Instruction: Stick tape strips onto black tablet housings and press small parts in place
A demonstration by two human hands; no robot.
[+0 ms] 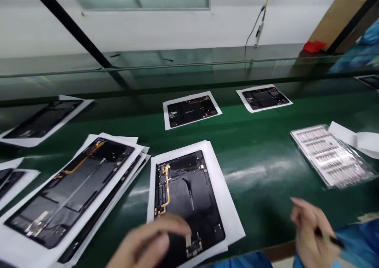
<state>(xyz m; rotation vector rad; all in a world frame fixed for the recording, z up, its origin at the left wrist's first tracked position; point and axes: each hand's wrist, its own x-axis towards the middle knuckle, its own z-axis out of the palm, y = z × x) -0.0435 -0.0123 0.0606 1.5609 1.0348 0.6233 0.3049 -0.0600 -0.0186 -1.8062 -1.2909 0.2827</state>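
Note:
A black device panel (204,199) with an orange flex cable lies on white paper in front of me. Dark tweezers (189,191) rest on the panel. Over its lower left part is my left hand (154,240), blurred, fingers bent and thumb apart, holding nothing that shows. My right hand (310,232) is at the lower right, above the table's near edge. Its fingers are curled around a thin dark tool, partly hidden by the hand. A clear tray (334,155) of small parts in rows lies beyond my right hand.
A stack of papers with panels (79,185) stands at the left. More panels lie farther back, two near the middle (192,110) (265,98). A white strip (353,137) touches the tray. A bar crosses behind the green table (254,141); a blue sleeve (355,58) shows far right.

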